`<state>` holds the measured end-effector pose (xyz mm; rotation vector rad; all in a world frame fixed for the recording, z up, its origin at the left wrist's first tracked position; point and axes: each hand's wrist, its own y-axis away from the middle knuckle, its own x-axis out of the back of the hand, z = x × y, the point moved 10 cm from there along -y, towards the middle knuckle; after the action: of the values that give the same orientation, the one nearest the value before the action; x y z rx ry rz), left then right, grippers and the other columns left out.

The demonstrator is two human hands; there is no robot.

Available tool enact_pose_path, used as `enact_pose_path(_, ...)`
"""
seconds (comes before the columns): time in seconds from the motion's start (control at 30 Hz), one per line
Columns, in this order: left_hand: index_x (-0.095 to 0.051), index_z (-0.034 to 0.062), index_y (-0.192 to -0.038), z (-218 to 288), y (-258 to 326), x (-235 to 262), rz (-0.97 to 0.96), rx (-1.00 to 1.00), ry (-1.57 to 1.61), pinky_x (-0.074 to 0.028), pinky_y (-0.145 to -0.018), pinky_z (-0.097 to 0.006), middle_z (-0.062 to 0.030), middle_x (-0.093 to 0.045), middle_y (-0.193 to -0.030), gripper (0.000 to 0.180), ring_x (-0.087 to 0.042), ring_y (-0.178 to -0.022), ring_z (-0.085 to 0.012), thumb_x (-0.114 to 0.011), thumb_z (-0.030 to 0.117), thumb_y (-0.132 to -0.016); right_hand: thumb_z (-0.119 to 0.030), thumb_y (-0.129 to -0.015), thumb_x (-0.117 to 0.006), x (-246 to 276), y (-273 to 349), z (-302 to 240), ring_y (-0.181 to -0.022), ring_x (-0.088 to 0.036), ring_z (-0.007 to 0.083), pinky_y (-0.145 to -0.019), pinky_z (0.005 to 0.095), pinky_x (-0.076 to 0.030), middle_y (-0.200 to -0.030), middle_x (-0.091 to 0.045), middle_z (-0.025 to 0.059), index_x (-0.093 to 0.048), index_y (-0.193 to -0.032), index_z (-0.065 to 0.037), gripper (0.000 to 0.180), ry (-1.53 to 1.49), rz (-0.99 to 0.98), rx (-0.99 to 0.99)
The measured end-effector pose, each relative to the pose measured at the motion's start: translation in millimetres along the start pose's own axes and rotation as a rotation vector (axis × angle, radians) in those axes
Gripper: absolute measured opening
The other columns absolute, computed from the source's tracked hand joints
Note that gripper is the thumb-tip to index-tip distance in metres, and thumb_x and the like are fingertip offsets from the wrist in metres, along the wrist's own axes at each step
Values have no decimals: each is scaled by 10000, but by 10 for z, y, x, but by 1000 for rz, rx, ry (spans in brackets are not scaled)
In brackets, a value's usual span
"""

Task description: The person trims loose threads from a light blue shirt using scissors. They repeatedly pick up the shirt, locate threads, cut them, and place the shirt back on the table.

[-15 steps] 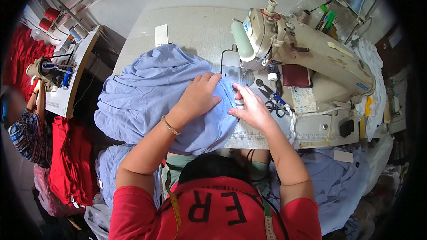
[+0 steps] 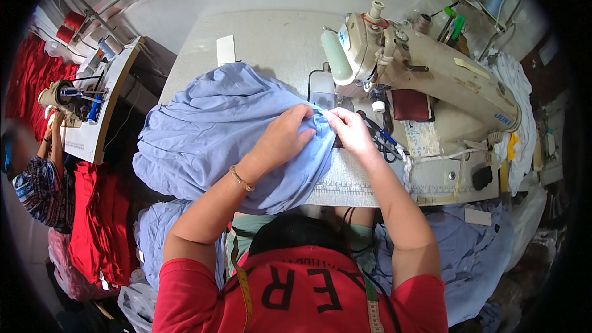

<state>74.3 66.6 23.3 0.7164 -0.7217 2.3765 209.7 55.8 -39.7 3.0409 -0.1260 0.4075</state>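
Observation:
A light blue garment [image 2: 203, 129] lies bunched over the left part of the sewing table. My left hand [image 2: 287, 134] has its fingers bent and closed on the garment's right edge, just in front of the needle area. Close beside it, my right hand [image 2: 348, 128] pinches the same edge between thumb and fingers, so the cloth is raised a little between the two hands. The sewing machine [image 2: 419, 61] stands right behind and to the right; its needle plate [image 2: 322, 100] shows just past my fingertips. Dark-handled scissors [image 2: 383, 139] lie right of my right hand, partly covered.
On the machine bed sits a dark red pad [image 2: 412, 106]. A white card [image 2: 226, 50] lies behind the garment. More blue cloth [image 2: 441, 253] is heaped below right, and red cloth [image 2: 98, 228] hangs at left, where another person [image 2: 43, 179] works at a second machine [image 2: 65, 95].
My hands have drawn closer together, and the fingers have closed on the garment's edge and lifted it slightly off the needle plate. The right hand now covers part of the scissors.

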Motion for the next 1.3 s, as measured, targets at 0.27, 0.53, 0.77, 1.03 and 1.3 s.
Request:
enact_pose_path(0.27,-561,-37,-1044,61,-39,57,55,11,91,-468,-812,-339,-177,-612,-1004,201,-604,-920,-293,-556,69,-873,-204,-944,-515,-136,155,-157,-769,-468,24,-710,185,-393,-841,-552,-58,-601,-975,-40,188,-429,-116,-88)
enact_pose_path(0.53,-567,-39,-955,18,-11,104,3,25,133,-445,-736,-273,-105,-587,-843,143,-551,-779,-185,-553,90,-895,-209,-951,-501,-144,214,-266,-814,-464,25,-762,186,-380,-880,-549,-51,-577,-976,-48,180,-519,-137,63)
enact_pose_path(0.77,-557,-9,-915,-77,119,86,20,141,345,-416,-740,-233,-28,-547,-833,157,-494,-794,-109,-514,140,-942,-148,-932,-533,-181,244,-269,-843,-505,46,-803,205,-397,-924,-587,-17,-570,-998,-37,135,-740,-83,98)
enact_pose_path(1.03,-554,-8,-926,301,77,203,183,-56,236,-442,-746,-274,-77,-546,-885,90,-541,-832,-172,-592,37,-857,-71,-896,-572,-205,255,-268,-861,-570,80,-822,230,-443,-936,-623,28,-558,-973,-35,86,-939,-143,88)
enact_pose_path(1.3,-544,-19,-887,311,84,145,209,-182,139,-458,-765,-308,-118,-538,-959,71,-557,-855,-235,-582,25,-846,-73,-902,-564,-217,276,-233,-814,-566,70,-776,216,-454,-905,-611,17,-548,-987,-29,97,-893,-120,70)
